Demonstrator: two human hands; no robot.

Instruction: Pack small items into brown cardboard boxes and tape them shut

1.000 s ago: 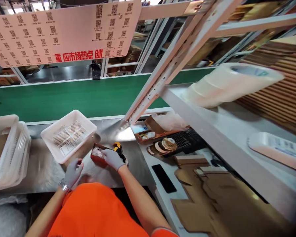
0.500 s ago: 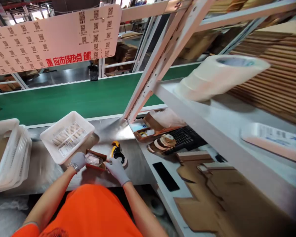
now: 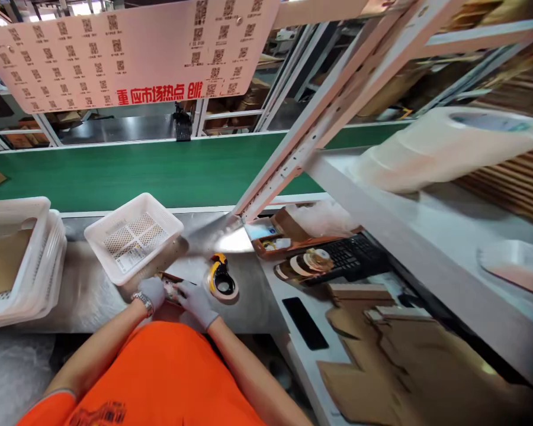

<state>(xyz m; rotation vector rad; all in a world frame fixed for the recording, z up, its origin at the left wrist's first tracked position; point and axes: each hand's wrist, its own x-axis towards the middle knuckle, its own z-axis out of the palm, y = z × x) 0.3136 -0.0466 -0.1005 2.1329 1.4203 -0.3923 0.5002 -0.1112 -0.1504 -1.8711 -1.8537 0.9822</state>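
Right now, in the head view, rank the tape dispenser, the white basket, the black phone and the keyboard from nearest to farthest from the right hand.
1. Tape dispenser: just right of the right hand, on the steel table.
2. White basket: up and left, behind the hands.
3. Black phone: off to the right, on the white side bench.
4. Keyboard: farthest, right and further back.

Warehouse packing station, green conveyor belt (image 3: 137,171), flattened cardboard boxes (image 3: 395,355), overhead QR-code board (image 3: 128,53), metal shelving (image 3: 320,118)
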